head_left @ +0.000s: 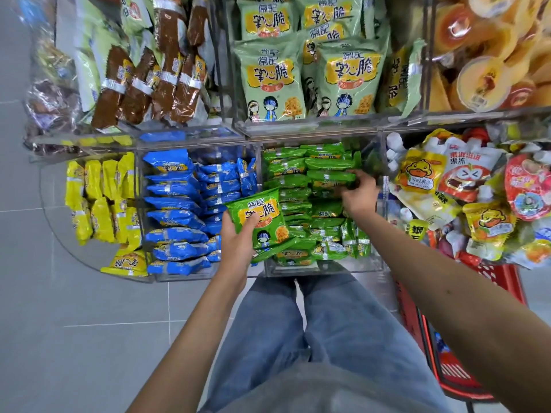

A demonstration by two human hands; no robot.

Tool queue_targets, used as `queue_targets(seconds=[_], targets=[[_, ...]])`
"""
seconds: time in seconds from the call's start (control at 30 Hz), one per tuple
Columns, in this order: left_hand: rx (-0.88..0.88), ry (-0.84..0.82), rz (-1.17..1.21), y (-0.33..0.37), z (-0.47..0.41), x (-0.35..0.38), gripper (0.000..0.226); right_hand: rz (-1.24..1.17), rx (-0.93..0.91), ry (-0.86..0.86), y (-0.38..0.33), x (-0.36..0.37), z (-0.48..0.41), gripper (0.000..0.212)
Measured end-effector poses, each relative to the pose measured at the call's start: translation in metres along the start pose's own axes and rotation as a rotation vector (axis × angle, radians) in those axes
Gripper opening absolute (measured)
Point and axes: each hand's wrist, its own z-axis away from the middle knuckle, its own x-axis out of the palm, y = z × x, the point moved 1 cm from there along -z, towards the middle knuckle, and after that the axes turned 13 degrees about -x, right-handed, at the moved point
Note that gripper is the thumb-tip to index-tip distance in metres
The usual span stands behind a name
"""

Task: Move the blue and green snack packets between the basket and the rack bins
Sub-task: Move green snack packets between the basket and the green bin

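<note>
Over the green bin point(328, 269), I am holding a green packet point(259, 219) face-up in my left hand point(237, 245), thumb curling across its front. My right hand point(359, 193) is reaching deeper, fingertips pinching a stacked packet point(329, 176). Blue packets point(176, 210) are filling the bin just left; the red basket point(495, 274) is sitting right.

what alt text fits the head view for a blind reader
A person's left hand holds a green snack packet while the right hand grips a second green packet in the green bin. Blue packets fill the bin to its left; a red basket stands at the right.
</note>
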Motion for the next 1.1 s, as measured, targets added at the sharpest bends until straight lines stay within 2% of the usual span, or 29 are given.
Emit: queue_targets(seconds=[0.3, 0.4, 0.5, 0.57, 0.63, 0.7, 0.73, 0.8, 0.87, 0.93, 1.0, 1.1], targets=[[-0.013, -0.011, 0.083, 0.0, -0.006, -0.003, 0.067, -0.086, 0.138, 0.19, 0.006, 0.014, 0.003, 0.026], [-0.002, -0.032, 0.063, 0.001, -0.005, 0.0, 0.057, -0.089, 0.158, 0.16, 0.01, 0.015, 0.006, 0.042], [0.042, -0.065, -0.016, 0.004, 0.001, 0.004, 0.03, -0.103, 0.184, 0.13, 0.01, 0.01, 0.011, 0.065], [0.042, -0.093, -0.073, 0.007, 0.004, 0.007, 0.033, -0.111, 0.175, 0.127, 0.008, 0.004, 0.017, 0.069], [0.057, -0.131, -0.104, 0.009, 0.006, 0.01, 0.035, -0.14, 0.143, 0.154, 0.002, -0.003, 0.028, 0.064], [0.09, -0.174, -0.135, 0.011, 0.008, 0.014, 0.031, -0.199, 0.096, 0.189, -0.008, -0.012, 0.045, 0.048], [0.103, -0.192, -0.162, 0.011, 0.009, 0.015, 0.027, -0.252, 0.074, 0.174, -0.013, -0.017, 0.053, 0.036], [0.138, -0.224, -0.203, 0.012, 0.012, 0.02, 0.019, -0.383, 0.04, 0.018, -0.027, -0.026, 0.07, 0.019], [0.172, -0.246, -0.245, 0.014, 0.016, 0.025, 0.031, -0.464, -0.033, -0.201, -0.042, -0.035, 0.085, 0.015], [0.209, -0.265, -0.287, 0.016, 0.02, 0.029, 0.023, -0.444, -0.116, -0.313, -0.051, -0.043, 0.095, 0.005], [0.247, -0.283, -0.312, 0.018, 0.023, 0.031, 0.017, -0.401, -0.143, -0.337, -0.055, -0.05, 0.098, 0.021], [0.304, -0.307, -0.4, 0.02, 0.025, 0.038, 0.05, -0.317, -0.152, -0.374, -0.052, -0.061, 0.095, 0.024]])
